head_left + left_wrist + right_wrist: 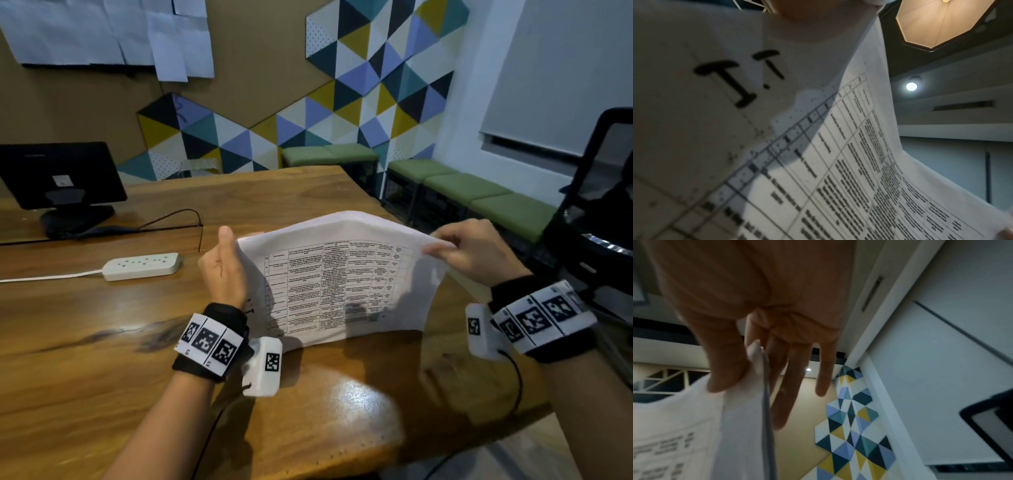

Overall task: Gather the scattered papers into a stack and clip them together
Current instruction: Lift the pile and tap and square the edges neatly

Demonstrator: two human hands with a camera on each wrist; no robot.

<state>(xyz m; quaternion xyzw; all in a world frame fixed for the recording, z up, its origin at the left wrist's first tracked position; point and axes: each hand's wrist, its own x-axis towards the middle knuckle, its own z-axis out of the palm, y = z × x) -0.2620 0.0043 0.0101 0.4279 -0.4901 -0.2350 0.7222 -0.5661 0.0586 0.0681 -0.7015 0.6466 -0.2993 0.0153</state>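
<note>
A stack of white papers [342,281] printed with a table stands on its long edge on the wooden table [85,325], bowed toward me. My left hand [224,267] grips the stack's left side, thumb up along the edge. My right hand [469,250] pinches the top right corner between thumb and fingers. In the left wrist view the printed sheet [838,162] fills the frame. The right wrist view shows the thumb and fingers [781,394] on either side of the paper edge [748,426]. No clip is visible.
A white power strip [142,266] with its cable lies left of the papers. A black monitor [58,174] stands at the back left. A black office chair [596,212] stands at the right, with green benches [479,192] beyond the table's far edge.
</note>
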